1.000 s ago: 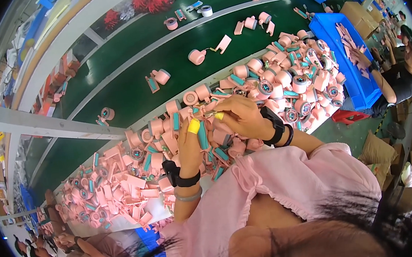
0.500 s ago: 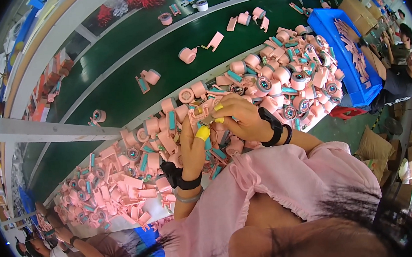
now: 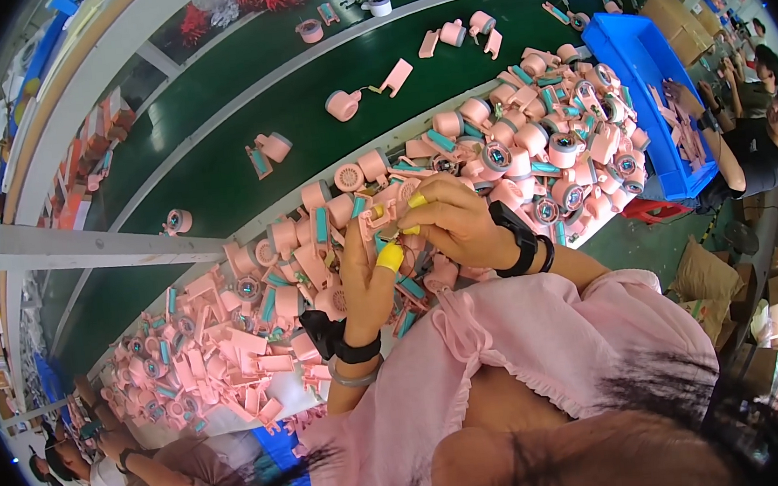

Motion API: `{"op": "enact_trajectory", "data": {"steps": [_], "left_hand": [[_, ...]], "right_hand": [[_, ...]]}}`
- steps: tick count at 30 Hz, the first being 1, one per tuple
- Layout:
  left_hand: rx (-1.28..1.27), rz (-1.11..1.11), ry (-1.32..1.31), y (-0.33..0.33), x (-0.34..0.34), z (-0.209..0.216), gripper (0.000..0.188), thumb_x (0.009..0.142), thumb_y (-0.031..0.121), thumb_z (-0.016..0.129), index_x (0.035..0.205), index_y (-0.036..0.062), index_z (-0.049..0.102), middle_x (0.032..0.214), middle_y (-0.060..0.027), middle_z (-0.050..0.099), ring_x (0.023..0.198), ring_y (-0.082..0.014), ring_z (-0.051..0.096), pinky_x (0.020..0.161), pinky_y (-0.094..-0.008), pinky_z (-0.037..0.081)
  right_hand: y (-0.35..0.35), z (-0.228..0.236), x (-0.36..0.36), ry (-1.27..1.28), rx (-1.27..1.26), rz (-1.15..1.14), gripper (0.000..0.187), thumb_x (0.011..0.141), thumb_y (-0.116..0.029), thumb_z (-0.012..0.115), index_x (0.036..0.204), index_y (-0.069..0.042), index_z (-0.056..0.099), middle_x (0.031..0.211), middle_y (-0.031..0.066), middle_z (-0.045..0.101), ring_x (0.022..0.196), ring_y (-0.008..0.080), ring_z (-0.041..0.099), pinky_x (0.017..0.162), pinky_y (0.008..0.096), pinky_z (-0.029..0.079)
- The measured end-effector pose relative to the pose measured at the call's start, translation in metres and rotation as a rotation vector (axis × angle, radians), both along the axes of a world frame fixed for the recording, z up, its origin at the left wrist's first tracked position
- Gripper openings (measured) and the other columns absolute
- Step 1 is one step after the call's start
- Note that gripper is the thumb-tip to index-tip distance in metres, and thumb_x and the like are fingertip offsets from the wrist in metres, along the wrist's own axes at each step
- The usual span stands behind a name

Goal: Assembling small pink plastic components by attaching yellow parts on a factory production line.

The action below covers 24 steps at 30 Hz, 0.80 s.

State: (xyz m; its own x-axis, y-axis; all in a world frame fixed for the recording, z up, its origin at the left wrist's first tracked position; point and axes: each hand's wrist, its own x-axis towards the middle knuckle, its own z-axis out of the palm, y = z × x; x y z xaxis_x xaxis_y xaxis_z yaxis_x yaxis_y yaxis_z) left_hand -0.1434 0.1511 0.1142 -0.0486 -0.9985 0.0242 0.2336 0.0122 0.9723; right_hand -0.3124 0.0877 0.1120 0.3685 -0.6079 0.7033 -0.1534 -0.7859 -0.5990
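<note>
We see the left hand (image 3: 365, 287) and right hand (image 3: 464, 224) close together, the fingers of both narrowed around a small pink part (image 3: 381, 217) between them. Yellow covers (image 3: 391, 259) cap some fingertips. Around the hands spreads a pile of pink pieces (image 3: 529, 140); a blue bin (image 3: 638, 55) stands right, a green belt (image 3: 215, 187) lies far.

- Pink parts (image 3: 535, 140): smooth, satin-looking plastic.
- Green belt (image 3: 302, 113): smooth, glossy.
- Blue bin (image 3: 634, 65): shiny plastic.
- Pink garment (image 3: 562, 339): matt, creased cloth.
- Box (image 3: 675, 26): matt cardboard.
</note>
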Motion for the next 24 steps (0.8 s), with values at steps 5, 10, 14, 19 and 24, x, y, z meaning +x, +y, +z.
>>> {"op": "enact_trajectory", "data": {"steps": [5, 10, 14, 19, 24], "left_hand": [[-0.032, -0.013, -0.019, 0.001, 0.0, -0.004, 0.048, 0.085, -0.004, 0.045, 0.132, -0.0036, 0.039, 0.119, -0.0097, 0.052, 0.104, -0.0157, 0.053, 0.088, -0.027, 0.044], [0.003, -0.051, 0.059, 0.003, -0.004, 0.011, 0.046, 0.086, -0.004, 0.044, 0.131, -0.0026, 0.038, 0.113, -0.0088, 0.054, 0.093, -0.0122, 0.056, 0.076, -0.0235, 0.047], [0.006, -0.038, 0.064, 0.003, -0.005, 0.01, 0.042, 0.086, -0.004, 0.045, 0.128, -0.003, 0.041, 0.11, -0.0085, 0.055, 0.089, -0.0116, 0.056, 0.074, -0.0229, 0.047], [-0.084, 0.055, -0.064, 0.003, -0.008, 0.01, 0.037, 0.086, -0.002, 0.046, 0.124, -0.0041, 0.044, 0.106, -0.0086, 0.056, 0.087, -0.0119, 0.056, 0.075, -0.0234, 0.047], [-0.051, 0.016, -0.047, 0.003, -0.006, 0.011, 0.036, 0.087, -0.002, 0.046, 0.123, -0.0037, 0.044, 0.104, -0.0083, 0.057, 0.087, -0.0114, 0.056, 0.074, -0.0224, 0.047]], "right_hand": [[0.001, -0.005, 0.001, -0.017, 0.025, 0.002, 0.029, 0.071, 0.001, 0.07, 0.097, -0.011, 0.068, 0.098, 0.0053, 0.06, 0.095, 0.0268, 0.056, 0.081, 0.0371, 0.046], [0.003, -0.005, 0.001, -0.028, 0.007, -0.023, 0.03, 0.069, 0.002, 0.071, 0.095, -0.012, 0.068, 0.093, 0.0047, 0.059, 0.09, 0.0264, 0.055, 0.077, 0.0359, 0.046], [0.003, -0.004, 0.002, -0.029, 0.0, -0.025, 0.03, 0.067, 0.002, 0.071, 0.094, -0.012, 0.068, 0.091, 0.0043, 0.059, 0.088, 0.0261, 0.055, 0.076, 0.0358, 0.046], [0.001, -0.002, 0.002, -0.019, -0.027, -0.028, 0.029, 0.066, 0.002, 0.072, 0.092, -0.011, 0.069, 0.089, 0.004, 0.059, 0.086, 0.0255, 0.055, 0.074, 0.0354, 0.046], [0.001, -0.008, 0.002, -0.036, -0.016, -0.021, 0.03, 0.066, 0.004, 0.07, 0.091, -0.011, 0.069, 0.088, 0.0043, 0.058, 0.086, 0.0252, 0.055, 0.074, 0.0348, 0.046]]}}
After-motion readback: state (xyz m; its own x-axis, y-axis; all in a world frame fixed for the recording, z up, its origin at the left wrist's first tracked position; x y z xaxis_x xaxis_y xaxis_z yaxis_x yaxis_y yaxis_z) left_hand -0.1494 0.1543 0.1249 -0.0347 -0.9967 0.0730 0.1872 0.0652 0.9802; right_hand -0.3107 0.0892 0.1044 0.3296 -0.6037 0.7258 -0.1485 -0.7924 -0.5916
